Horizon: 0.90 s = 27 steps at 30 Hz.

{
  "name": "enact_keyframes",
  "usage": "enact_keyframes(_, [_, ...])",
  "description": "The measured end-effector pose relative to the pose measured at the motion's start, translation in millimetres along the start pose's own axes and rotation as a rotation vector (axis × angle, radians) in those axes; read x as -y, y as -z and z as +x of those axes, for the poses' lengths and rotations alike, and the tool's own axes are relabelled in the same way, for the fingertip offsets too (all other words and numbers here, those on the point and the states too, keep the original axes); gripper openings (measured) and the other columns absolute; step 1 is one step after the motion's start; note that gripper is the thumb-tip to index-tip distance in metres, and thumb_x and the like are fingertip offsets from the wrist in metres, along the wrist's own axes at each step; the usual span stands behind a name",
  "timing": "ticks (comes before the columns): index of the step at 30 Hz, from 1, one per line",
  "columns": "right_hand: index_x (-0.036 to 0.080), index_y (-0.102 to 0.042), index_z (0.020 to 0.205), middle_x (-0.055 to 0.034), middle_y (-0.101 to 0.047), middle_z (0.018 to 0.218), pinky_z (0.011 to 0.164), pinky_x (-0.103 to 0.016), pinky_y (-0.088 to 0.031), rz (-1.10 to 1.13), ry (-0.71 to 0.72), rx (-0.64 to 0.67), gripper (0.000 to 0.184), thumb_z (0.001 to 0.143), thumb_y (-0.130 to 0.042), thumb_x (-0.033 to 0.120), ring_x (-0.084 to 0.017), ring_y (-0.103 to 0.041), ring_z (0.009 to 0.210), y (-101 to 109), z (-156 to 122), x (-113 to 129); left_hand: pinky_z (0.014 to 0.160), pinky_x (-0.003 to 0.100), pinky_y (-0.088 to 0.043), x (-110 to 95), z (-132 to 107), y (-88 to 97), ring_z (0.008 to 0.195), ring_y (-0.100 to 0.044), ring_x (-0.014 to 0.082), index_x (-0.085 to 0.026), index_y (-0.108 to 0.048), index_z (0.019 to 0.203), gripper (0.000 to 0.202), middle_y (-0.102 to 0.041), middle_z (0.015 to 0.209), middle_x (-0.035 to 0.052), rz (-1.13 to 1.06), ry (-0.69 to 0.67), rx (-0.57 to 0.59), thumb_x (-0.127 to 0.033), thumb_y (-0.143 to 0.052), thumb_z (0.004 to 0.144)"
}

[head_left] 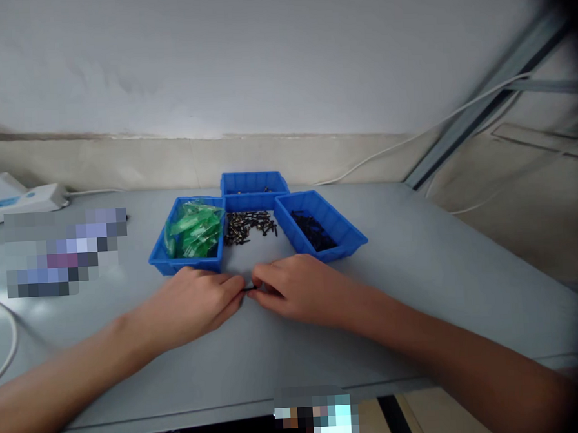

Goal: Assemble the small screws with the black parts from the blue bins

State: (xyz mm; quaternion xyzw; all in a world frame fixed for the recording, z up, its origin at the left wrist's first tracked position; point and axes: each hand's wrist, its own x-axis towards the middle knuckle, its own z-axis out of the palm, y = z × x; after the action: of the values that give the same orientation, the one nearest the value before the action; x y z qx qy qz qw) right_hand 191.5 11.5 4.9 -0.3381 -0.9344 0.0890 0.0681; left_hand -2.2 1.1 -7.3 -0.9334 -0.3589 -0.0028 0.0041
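Note:
Between my two hands, just above the front part of the table, is a small thin black piece (pixel 249 288) that looks like a screw. My left hand (pixel 204 302) pinches its left end between thumb and fingers. On the other side, the fingers of my right hand (pixel 297 290) are closed around its right end, and they cover much of it. Behind the hands lies a loose pile of dark and brassy screws (pixel 245 226). A blue bin (pixel 185 264) with green plastic packets (pixel 195 231) is behind my left hand. Beyond my right hand sits another blue bin (pixel 345 236) holding small black parts (pixel 314 231).
A third blue bin (pixel 254 201) stands at the back, with a few small pieces inside. To the left are a white power strip (pixel 40 198), a blurred-out item (pixel 68 254) and a white cable (pixel 11 334). A metal post (pixel 459 127) rises at the right rear.

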Motion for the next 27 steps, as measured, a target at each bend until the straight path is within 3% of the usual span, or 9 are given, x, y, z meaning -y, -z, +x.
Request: enact_keyframes(27, [0.016,-0.052,0.080,-0.0004,-0.057,0.064,0.050,-0.024,-0.026,-0.040,0.017,0.019,0.014,0.082,-0.046,0.029,-0.012,-0.049,0.056,0.0,0.9,0.7,0.054,0.028,-0.038,0.9,0.3,-2.1,0.062,-0.058,0.0167,-0.020,-0.052,0.079,0.027,-0.060,0.069,-0.0013,0.003,0.005,0.003,-0.030,-0.030,0.090])
